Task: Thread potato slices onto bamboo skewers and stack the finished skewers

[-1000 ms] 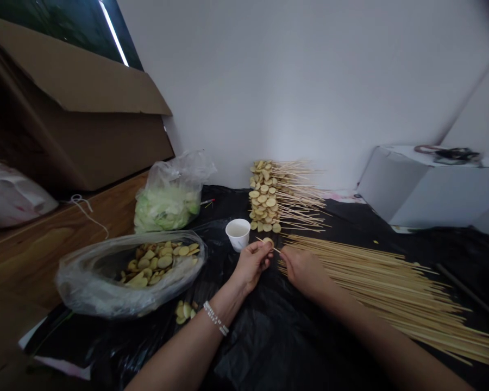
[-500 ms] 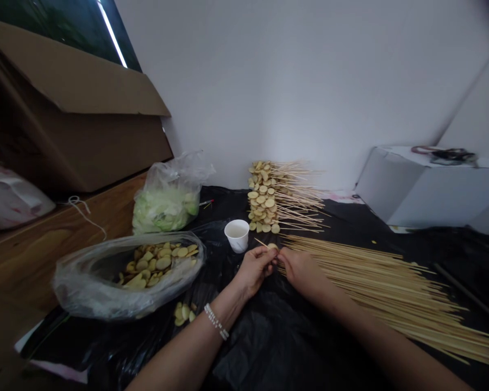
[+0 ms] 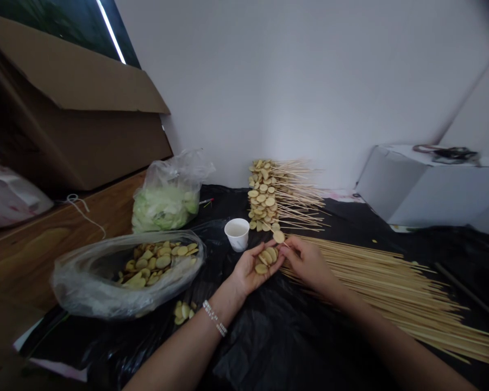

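Note:
In my cupped, upturned left hand lie several round potato slices. My right hand pinches a thin wooden skewer just above the left fingertips. One potato slice is threaded on that skewer, in front of the pile of finished potato skewers. Close by on the left stands a white paper cup. Long bare bamboo skewers lie in a wide bundle beside and under my right forearm.
An open clear plastic bag of potato slices lies at left, with a few loose slices near it. Behind stands a tied bag of pale green vegetable. A white box is at right, a cardboard box at upper left. Black plastic sheeting covers the surface.
My left hand has turned palm up and opened out, showing the potato slices in it. The skewer with its slice has moved slightly up and right, held by my right hand.

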{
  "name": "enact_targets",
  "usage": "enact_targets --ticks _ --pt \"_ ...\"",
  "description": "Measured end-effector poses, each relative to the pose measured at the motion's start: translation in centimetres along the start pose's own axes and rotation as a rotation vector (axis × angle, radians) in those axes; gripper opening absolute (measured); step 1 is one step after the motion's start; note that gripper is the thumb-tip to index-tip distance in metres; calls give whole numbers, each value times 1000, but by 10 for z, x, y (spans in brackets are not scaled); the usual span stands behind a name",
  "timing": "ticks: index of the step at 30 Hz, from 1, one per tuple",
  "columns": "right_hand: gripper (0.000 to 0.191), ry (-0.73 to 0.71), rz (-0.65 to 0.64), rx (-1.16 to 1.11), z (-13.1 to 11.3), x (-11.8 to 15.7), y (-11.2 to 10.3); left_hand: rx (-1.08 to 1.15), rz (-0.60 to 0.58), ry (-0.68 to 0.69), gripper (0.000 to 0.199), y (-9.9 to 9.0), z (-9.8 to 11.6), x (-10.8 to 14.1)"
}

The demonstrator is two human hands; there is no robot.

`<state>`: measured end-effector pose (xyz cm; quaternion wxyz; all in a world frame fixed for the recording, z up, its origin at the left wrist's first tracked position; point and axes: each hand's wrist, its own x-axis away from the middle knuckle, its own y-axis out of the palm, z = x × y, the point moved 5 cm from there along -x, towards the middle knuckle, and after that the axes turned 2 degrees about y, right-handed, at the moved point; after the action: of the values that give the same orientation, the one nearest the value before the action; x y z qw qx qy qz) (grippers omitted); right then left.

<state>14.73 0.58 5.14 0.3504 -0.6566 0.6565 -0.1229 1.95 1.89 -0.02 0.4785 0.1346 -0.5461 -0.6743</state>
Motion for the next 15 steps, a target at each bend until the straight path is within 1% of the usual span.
enact_targets --ticks 4,8,12,15 --pt "16 22 -18 -2 0 1 4 -19 23 -21 20 -2 0 0" --pt "12 19 -17 8 -3 2 6 -3 1 -38 25 -3 0 -2" --pt "8 -48 -48 -42 -11 6 11 -15 10 -30 27 -4 -2 -5" --pt "8 -101 -60 12 -14 8 15 -35 11 -38 25 -2 -5 -6"
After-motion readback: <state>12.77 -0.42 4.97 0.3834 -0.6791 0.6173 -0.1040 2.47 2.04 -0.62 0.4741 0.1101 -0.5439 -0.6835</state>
